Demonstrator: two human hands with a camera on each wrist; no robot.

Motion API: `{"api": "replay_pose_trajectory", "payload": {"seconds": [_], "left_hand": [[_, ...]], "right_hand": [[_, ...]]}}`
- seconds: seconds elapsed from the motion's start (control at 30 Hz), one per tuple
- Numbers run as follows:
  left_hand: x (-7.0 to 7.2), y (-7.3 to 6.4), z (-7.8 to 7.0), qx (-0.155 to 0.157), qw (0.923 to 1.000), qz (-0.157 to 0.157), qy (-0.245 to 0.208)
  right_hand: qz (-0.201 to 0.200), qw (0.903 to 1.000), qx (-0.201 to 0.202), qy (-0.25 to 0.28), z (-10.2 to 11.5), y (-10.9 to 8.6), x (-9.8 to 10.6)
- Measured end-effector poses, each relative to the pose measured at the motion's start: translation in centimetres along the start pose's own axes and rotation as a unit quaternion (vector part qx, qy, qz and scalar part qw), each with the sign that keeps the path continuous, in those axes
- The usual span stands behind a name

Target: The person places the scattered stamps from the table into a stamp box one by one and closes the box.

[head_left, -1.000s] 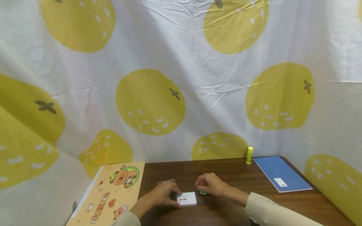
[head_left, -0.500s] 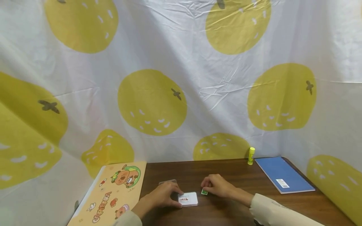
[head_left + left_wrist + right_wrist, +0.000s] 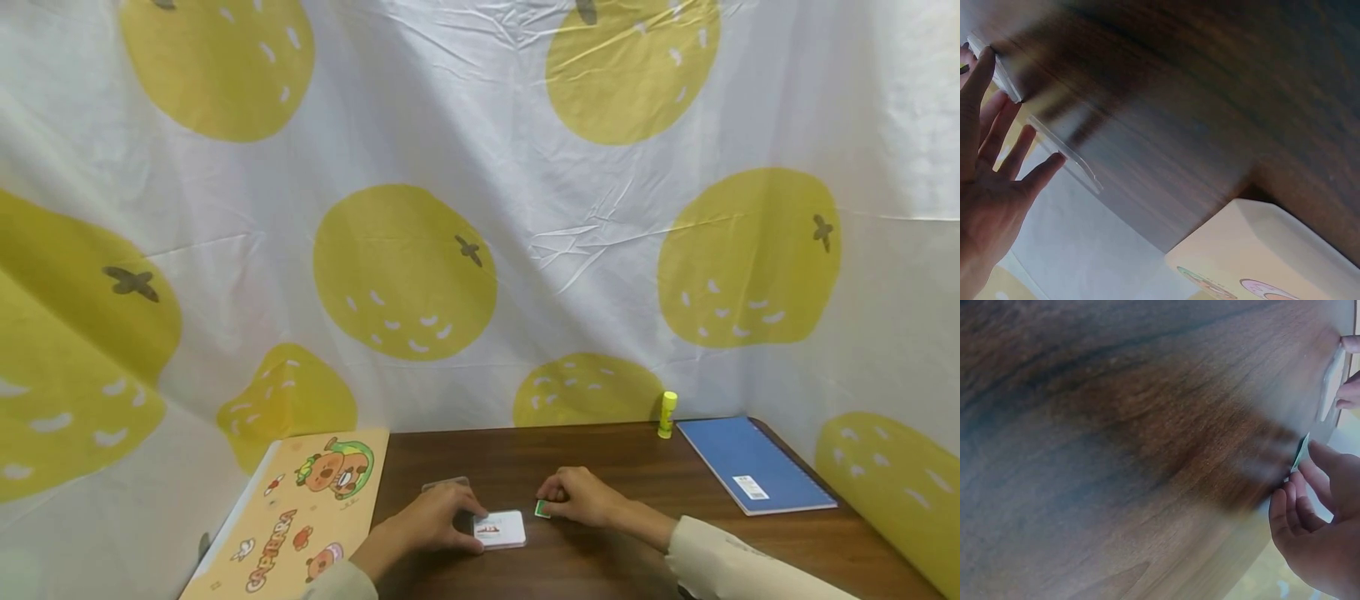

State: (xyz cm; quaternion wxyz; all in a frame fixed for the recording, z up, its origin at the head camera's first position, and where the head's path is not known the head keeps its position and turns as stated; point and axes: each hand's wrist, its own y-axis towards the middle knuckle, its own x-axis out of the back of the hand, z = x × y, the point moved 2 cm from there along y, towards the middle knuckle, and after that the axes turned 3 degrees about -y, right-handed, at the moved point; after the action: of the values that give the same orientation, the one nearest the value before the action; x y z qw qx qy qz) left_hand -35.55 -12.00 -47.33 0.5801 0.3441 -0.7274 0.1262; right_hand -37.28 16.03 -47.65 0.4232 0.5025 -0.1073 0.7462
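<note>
On the tabletop in the head view lies a small clear case with white cards (image 3: 508, 527), a red print on the top one. My left hand (image 3: 441, 518) holds its left end between thumb and fingers. Behind that hand shows a clear plastic lid (image 3: 446, 482); in the left wrist view the outer fingertips touch the lid (image 3: 1066, 153). To the right, my right hand (image 3: 581, 495) pinches a small green card with a pale border (image 3: 541, 509) between thumb and fingers, low over the table. The right wrist view shows this green card (image 3: 1300, 452) tilted, edge-on.
A tan capybara-print folder (image 3: 300, 508) lies at the left. A yellow glue stick (image 3: 667, 415) stands at the back right, beside a blue notebook (image 3: 750, 462). A white curtain with yellow fruit (image 3: 585, 275) hangs around the dark wood table (image 3: 600, 446).
My right hand has shifted slightly right with the green card, and more of the card shows. The left hand stays at the case. The head view has turned a little.
</note>
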Motion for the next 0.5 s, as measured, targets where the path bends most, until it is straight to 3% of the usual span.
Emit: {"api": "replay_pose_trajectory", "payload": {"seconds": [0.5], "left_hand": [[0.09, -0.05, -0.20, -0.001, 1.0000, -0.004, 0.003]], "right_hand": [[-0.003, 1.0000, -0.005, 0.001, 0.03, -0.17, -0.20]]}}
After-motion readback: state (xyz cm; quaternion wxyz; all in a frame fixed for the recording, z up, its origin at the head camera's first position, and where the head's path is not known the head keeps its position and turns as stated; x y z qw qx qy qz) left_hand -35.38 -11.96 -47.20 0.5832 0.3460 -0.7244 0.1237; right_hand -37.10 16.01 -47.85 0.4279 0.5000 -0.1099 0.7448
